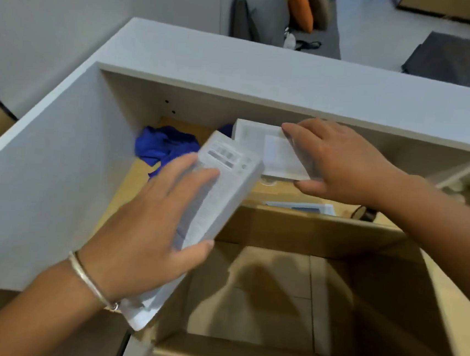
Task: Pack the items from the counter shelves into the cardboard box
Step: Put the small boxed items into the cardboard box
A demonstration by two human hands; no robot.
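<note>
Two white boxes are held: a long box in the left hand's grip, a motion-blurred flat box in the right hand's; one cardboard box is cut off below.

long white carton tilted above open empty cardboard box; flat white box on shelf.

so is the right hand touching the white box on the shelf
Touching: the head view shows the right hand clasping the white box, fingers over its top edge, thumb beneath.
</note>
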